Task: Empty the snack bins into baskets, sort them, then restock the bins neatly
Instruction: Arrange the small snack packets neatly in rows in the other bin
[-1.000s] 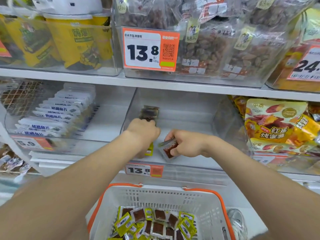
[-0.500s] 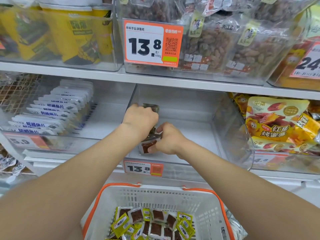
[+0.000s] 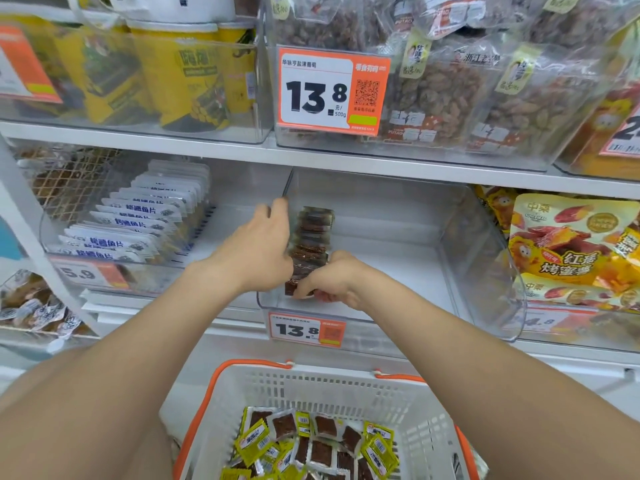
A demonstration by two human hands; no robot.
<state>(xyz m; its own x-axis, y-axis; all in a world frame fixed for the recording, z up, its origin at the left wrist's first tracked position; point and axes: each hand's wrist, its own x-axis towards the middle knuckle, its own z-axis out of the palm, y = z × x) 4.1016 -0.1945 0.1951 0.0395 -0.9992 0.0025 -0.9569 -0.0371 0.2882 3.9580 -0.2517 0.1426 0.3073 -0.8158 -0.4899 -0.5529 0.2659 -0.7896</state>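
Head view: a row of dark snack packets (image 3: 311, 237) is seen standing on edge along the left wall of a clear bin (image 3: 467, 271), at the centre of the frame. The left hand (image 3: 263, 247) is laid against the row's left side, fingers straight; the row's near end is pinched by the curled fingers of the right hand (image 3: 332, 282). A 13.8 price tag (image 3: 306, 329) is fixed to the bin's front. At lower centre, loose yellow-labelled packets (image 3: 311, 448) are held in a white basket (image 3: 346, 386) with an orange rim.

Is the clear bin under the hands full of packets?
No, the clear bin holds only one row of dark packets along its left wall, and the rest of its floor is bare.
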